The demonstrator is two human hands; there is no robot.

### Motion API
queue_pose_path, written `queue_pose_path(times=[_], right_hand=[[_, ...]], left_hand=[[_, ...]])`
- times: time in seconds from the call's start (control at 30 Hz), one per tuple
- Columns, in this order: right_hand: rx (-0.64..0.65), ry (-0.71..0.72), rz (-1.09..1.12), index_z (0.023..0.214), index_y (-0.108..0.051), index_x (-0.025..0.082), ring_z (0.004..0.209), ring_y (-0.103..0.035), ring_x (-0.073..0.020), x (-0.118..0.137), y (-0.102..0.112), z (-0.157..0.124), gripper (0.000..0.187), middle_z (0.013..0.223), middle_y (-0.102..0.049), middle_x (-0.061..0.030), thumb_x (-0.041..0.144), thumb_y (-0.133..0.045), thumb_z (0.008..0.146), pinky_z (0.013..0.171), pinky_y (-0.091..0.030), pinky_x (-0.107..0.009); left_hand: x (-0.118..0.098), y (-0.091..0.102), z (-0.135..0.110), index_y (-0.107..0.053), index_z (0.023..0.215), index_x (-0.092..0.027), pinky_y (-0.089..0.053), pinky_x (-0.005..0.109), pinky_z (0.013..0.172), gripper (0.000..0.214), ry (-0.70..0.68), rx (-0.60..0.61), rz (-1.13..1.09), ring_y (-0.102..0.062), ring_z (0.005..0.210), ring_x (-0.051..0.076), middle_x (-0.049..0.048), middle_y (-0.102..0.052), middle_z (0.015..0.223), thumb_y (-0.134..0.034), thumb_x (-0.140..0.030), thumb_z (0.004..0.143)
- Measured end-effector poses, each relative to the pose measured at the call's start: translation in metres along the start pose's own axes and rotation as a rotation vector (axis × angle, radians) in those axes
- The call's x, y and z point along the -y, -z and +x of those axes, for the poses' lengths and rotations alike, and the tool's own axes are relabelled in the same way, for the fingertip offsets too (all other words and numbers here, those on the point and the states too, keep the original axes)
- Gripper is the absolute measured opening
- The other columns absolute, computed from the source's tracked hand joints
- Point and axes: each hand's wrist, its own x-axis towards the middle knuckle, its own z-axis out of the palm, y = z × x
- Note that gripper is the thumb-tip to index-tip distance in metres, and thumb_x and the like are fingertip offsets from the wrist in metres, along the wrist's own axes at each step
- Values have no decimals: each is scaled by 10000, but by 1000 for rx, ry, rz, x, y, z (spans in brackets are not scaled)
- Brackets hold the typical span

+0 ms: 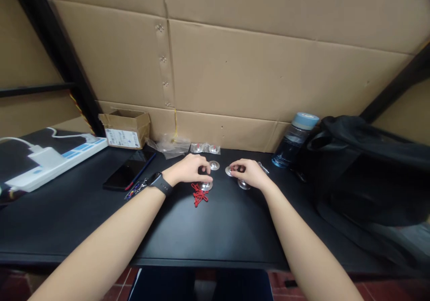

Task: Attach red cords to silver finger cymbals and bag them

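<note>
My right hand [251, 173] pinches a disc [229, 171] beyond and right of the cord [200, 196]; my left hand [190, 168] curls over a second disc [206, 186] just beyond the cord, that grip unclear from here. I'd expect light, stiff, slippery metal: take the rims.

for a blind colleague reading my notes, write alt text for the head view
A person's right hand touches a small metal disc and the left hand is at another disc, near a red cord, on a black table. A phone, box and power strip are to the left, a bottle and bag to the right.
</note>
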Motion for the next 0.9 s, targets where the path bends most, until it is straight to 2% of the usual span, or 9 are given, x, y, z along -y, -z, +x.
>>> queue_pose_path(times=[0.07,0.13,0.3,0.37,0.53,0.7,0.8,0.9], right_hand=[[15,18,-52,956,-818,257,777,-655,-170,0,-4,1,148,904,-769,-26,285,-721,849,706,-453,-263],[5,8,-87,927,-819,256,786,-665,-175,-1,-6,2,136,897,-776,-25,250,-702,859,711,-446,-264],[-13,-28,-51,857,-764,219,725,-665,-177,1,-8,3,91,825,-768,-28,245,-677,868,675,-442,-265],[-42,-37,60,851,-721,203,717,-671,-174,7,-9,3,102,815,-759,-35,256,-642,890,688,-466,-269],[-84,-46,604,932,-640,196,781,-709,-180,31,-18,3,223,870,-744,-45,418,-643,918,749,-546,-297],[-48,-77,896,915,-605,197,940,-722,-185,51,-22,-1,294,1269,-693,-101,455,-739,867,804,-587,-327],[15,-148,939,921,-584,205,1040,-725,-213,56,-18,-5,307,1271,-701,-94,461,-746,872,822,-607,-348],[39,-204,994,929,-563,205,985,-760,-217,60,-16,-7,334,1242,-716,-87,471,-756,866,803,-621,-351]], left_hand=[[-2,3,-1,-765,911,-209,-435,238,686,274,0,91,-104,-652,694,138,3,-718,779,-727,-478,871],[-4,3,-2,-754,896,-195,-412,216,623,198,26,126,-185,-634,627,115,-12,-712,716,-719,-389,888],[-11,3,-4,-676,795,-190,-411,211,617,153,45,26,-177,-640,627,116,-18,-725,718,-695,-297,903],[-13,3,-3,-664,848,-203,-427,224,639,119,54,-63,-156,-654,661,131,-15,-730,750,-659,-291,929],[-22,-1,0,-637,926,-217,-458,250,698,111,100,-319,-197,-658,717,150,-5,-734,837,-598,-311,970],[-34,-7,4,-626,922,-208,-472,256,745,122,64,-351,-297,-660,785,154,-1,-722,871,-593,-313,976],[-38,-10,5,-607,907,-208,-472,260,738,138,103,-400,-336,-668,799,160,5,-721,877,-570,-314,988],[-38,-13,6,-598,908,-209,-473,255,731,128,114,-408,-381,-681,830,164,8,-728,895,-577,-310,984]])
